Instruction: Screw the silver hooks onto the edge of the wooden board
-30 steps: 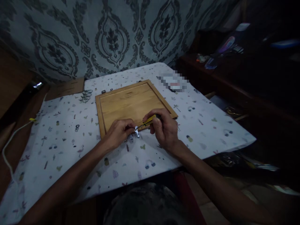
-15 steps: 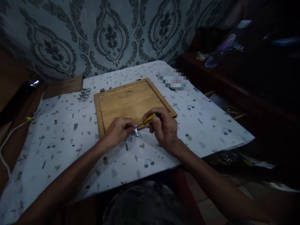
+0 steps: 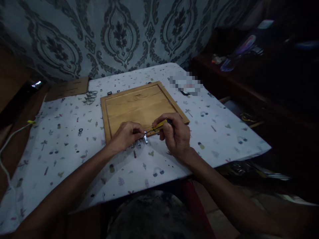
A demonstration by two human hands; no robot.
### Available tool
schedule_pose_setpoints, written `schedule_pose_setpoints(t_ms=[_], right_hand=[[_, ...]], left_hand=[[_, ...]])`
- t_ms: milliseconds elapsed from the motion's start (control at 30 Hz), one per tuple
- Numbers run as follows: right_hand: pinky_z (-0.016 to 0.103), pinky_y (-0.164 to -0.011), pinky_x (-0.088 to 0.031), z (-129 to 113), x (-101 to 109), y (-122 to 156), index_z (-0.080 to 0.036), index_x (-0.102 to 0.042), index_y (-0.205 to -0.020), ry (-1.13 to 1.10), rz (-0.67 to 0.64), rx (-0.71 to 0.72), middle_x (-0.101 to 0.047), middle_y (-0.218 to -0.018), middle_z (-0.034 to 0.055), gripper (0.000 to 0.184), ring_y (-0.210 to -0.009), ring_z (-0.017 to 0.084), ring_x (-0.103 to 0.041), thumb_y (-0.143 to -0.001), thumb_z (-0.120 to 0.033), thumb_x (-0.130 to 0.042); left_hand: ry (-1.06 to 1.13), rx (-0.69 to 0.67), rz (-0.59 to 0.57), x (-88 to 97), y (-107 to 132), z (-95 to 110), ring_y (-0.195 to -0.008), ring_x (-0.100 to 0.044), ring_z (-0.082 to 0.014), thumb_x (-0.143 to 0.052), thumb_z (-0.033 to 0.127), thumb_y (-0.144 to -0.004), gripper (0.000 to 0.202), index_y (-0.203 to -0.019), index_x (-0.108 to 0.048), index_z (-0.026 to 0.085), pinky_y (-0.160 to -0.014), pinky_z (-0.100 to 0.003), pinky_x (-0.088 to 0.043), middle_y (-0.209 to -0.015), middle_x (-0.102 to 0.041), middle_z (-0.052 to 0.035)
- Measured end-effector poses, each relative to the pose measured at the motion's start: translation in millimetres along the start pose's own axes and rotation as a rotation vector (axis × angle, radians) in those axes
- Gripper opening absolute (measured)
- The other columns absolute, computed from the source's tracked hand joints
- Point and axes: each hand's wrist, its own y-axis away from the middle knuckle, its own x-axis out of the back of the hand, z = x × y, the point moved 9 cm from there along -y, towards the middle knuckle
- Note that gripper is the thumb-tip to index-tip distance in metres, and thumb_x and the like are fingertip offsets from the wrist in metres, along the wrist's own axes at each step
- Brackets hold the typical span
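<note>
A square wooden board (image 3: 139,106) with a raised rim lies on a table covered by a white patterned cloth (image 3: 74,146). At the board's near edge, my left hand (image 3: 127,134) pinches a small shiny metal fitting (image 3: 145,136) against the rim. My right hand (image 3: 175,132) is closed round a yellow-handled screwdriver (image 3: 159,125) whose tip points left at that fitting. More small metal pieces (image 3: 136,144) lie on the cloth just under my left fingers.
A pile of metal hooks (image 3: 89,97) lies left of the board's far corner, beside a brown cardboard sheet (image 3: 67,88). A white cable (image 3: 10,139) runs off the left. A dark shelf (image 3: 249,83) with clutter stands to the right. Patterned wallpaper is behind.
Both hands stay at the board's near edge with the screwdriver on the fitting; only the view shifts slightly.
</note>
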Motion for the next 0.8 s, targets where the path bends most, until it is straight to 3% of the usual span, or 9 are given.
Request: schedule_pose_setpoints(t_ms=[167, 567, 800], right_hand=[[0.023, -0.047, -0.042, 0.8, -0.4, 0.1, -0.023, -0.055, -0.103, -0.036, 0.0, -0.008, -0.067, -0.085, 0.0002, 0.024, -0.045, 0.007, -0.052, -0.108, -0.04, -0.039], [0.022, -0.045, -0.04, -3.8, -0.4, -0.1, -0.023, -0.056, -0.103, -0.022, -0.004, 0.012, -0.066, -0.082, -0.0009, 0.023, -0.045, 0.005, -0.052, -0.109, -0.037, -0.039], [0.022, -0.046, -0.04, -3.5, -1.2, 0.6, -0.023, -0.056, -0.103, -0.033, -0.005, 0.018, -0.067, -0.084, -0.0005, 0.021, -0.044, 0.005, -0.051, -0.108, -0.036, -0.041]], left_hand=[[0.017, 0.003, -0.011, -0.7, -1.6, -1.7, -0.06, -0.059, -0.01, -0.069, 0.011, -0.077, 0.006, -0.076, -0.073, 0.016, -0.056, -0.019, -0.042, -0.065, -0.067, 0.002], [-0.125, -0.02, 0.022, -1.6, -0.5, 5.6, -0.064, -0.063, -0.0113, -0.07, 0.003, -0.076, 0.015, -0.074, -0.074, 0.016, -0.061, -0.021, -0.042, -0.068, -0.071, 0.0018], [-0.172, -0.05, 0.05, -1.8, 4.1, 6.7, -0.062, -0.061, -0.0117, -0.069, 0.006, -0.08, 0.013, -0.075, -0.075, 0.016, -0.06, -0.023, -0.04, -0.068, -0.071, 0.0015]])
